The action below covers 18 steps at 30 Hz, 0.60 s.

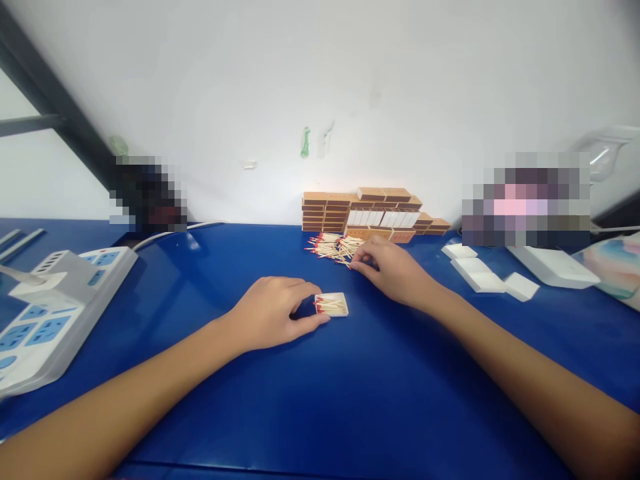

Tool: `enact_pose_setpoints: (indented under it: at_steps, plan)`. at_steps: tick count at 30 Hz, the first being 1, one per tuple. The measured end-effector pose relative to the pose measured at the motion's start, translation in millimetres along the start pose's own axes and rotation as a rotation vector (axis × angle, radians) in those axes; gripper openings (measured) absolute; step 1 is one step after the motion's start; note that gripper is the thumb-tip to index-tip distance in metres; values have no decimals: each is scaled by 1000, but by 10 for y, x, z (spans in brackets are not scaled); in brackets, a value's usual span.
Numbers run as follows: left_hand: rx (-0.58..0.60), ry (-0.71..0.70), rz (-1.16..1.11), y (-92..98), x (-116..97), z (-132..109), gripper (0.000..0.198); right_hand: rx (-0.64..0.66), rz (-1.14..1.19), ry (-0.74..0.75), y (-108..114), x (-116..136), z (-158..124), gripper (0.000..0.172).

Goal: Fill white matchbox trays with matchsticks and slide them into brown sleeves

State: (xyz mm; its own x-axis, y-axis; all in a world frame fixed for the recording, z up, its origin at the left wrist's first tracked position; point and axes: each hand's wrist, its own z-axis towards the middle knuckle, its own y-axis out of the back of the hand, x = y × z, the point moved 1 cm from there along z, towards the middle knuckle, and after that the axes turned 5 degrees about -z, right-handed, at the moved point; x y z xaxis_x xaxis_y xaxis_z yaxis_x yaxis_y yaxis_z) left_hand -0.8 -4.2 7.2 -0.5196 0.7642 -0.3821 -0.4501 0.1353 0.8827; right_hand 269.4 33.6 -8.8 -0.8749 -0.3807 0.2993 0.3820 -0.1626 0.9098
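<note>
My left hand [273, 312] rests on the blue table [350, 400], thumb and fingers closed on the left end of a small white matchbox tray [334, 305] holding several red-tipped matches. My right hand [393, 268] reaches to the near edge of a loose pile of matches [333, 247], its fingertips pinched on matches there. Behind the pile, stacks of brown matchboxes [370, 212] stand against the white wall.
A white-and-blue power strip [47, 307] with a cable lies at the left. Several white box trays [483, 273] and a flat white box [550, 265] lie at the right, beside a colourful item [617, 263]. A dark frame stands at the far left.
</note>
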Motion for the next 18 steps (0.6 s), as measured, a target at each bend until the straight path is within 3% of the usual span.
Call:
enact_pose_setpoints:
  at_steps: [6,9,12,15,18]
  plan:
    - [-6,1,0,-5,3,0,33,14,31,57,89,-3,-46,14]
    - [-14,2,0,-3,2,3,33,26,91,77,211,173,-122,16]
    - [-12,-2,1,2,2,7,32,138,203,133,271,430,-232,18]
    - [14,-3,-8,8,4,13,30,250,247,163,228,610,-319,17]
    - [13,5,-6,15,6,14,30,269,201,185,155,644,-340,15]
